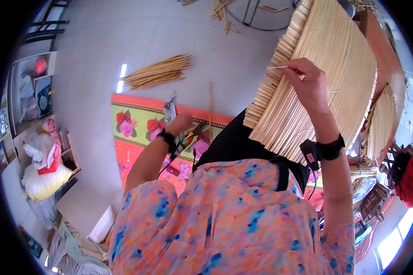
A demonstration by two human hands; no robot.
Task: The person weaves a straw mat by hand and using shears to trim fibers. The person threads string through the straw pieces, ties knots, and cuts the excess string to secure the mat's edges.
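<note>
My right hand point(305, 82) rests over a panel of pale slender sticks point(344, 55) on my lap, pinching a thin white strand point(276, 67) near the panel's thick, ridged left border point(280, 50). My left hand point(181, 123) is low over the floral mat point(128, 112), beside a grey metal tool point(170, 107) and several yellow-and-black hand tools point(198, 133). Its fingers are curled and partly blurred; I cannot tell if they grip anything. A single thin stick point(210, 103) lies past it.
Loose sticks point(158, 71) lie in a bundle on the grey floor point(87, 46). A black metal frame point(250, 20) stands at the top. Shelves point(50, 59) and bags point(46, 178) line the left. A second stick panel point(378, 121) and red bag point(406, 178) are at the right.
</note>
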